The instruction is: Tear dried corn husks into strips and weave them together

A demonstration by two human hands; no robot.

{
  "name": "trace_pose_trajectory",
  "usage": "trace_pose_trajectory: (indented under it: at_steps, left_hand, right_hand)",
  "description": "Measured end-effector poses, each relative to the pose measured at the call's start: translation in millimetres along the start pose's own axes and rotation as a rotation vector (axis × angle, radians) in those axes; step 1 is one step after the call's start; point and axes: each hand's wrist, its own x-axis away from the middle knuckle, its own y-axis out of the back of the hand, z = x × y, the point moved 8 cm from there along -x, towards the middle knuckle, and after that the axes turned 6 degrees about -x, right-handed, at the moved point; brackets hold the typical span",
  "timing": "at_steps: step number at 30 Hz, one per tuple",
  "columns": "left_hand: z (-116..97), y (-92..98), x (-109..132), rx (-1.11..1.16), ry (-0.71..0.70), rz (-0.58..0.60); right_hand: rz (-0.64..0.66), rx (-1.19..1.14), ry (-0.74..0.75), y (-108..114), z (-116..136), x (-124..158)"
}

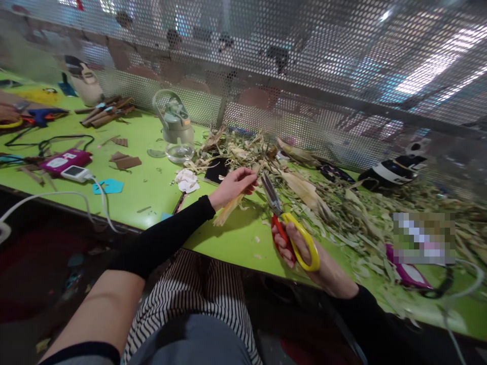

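My left hand [236, 185] is closed on a strip of dry corn husk [229, 210], which hangs below the fingers over the green table [236, 238]. Gripped in my right hand [294, 243] are scissors [287, 220] with one red and one yellow handle. Their blades point up and away from me, just right of my left hand, and look almost closed. Behind both hands lies a heap of dried husk scraps [243, 149], with a broad pale husk [306, 190] beyond the scissors. Crumpled white paper [186, 181] is left of my left hand.
A clear-based bottle [178, 129] stands behind the paper. A black bottle [393, 171] lies at the right. Magenta boxes with cables sit at left [66, 161] and right [409, 271]. A perforated metal screen [243, 96] borders the back. Someone's hand [11, 114] shows at far left.
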Motion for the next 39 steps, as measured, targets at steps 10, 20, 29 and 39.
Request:
trace_pose_trajectory:
  at_steps: [10,20,29,39]
  left_hand:
    - [0.5,0.6,-1.8,-0.021,-0.042,0.039]
    - [-1.4,-1.6,1.6,-0.057,-0.018,0.020]
    - [-1.4,-1.3,2.8,-0.057,-0.009,0.005]
    - [-1.0,-0.7,2.5,-0.066,-0.009,0.012]
  right_hand:
    - [-0.030,0.055,0.015,-9.6,5.5,9.5]
    - [-0.028,0.053,0.052,-16.7,4.6,9.9]
    - [-0.016,0.042,0.082,-16.8,-0.6,6.9]
    - [-0.030,-0.019,0.058,-17.7,-3.4,7.1]
